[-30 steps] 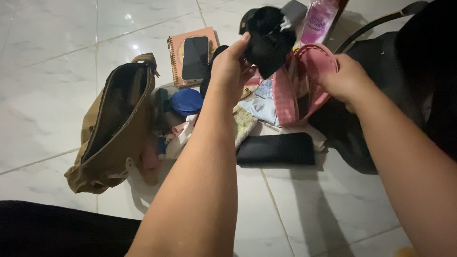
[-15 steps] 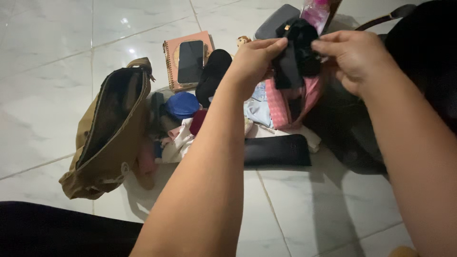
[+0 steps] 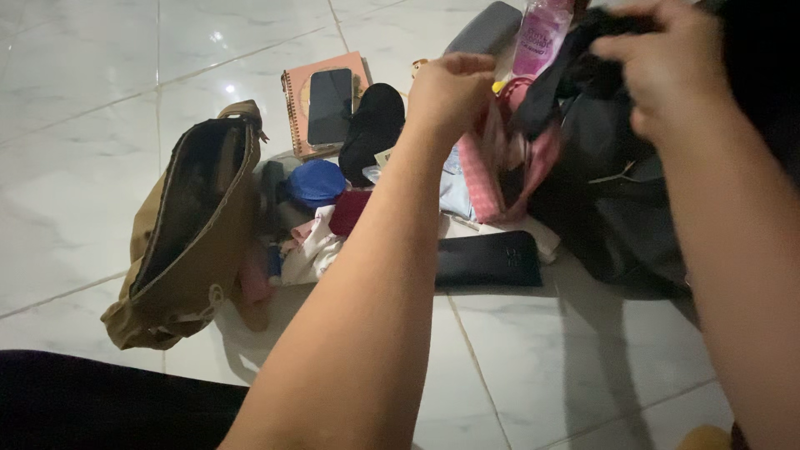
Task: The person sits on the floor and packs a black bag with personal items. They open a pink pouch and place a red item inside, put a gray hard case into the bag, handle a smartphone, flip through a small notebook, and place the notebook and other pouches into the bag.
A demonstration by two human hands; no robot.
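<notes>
Head view: glossy white marble floor tiles, thin grout lines, lamp glare. Large black soft bag at right; open khaki canvas pouch at left, limp. Flat black case, pink checked pouch, spiral notebook under a dark phone. Right hand closed on black cloth above the bag. Left hand curled at the pink pouch's rim; grip unclear.
</notes>
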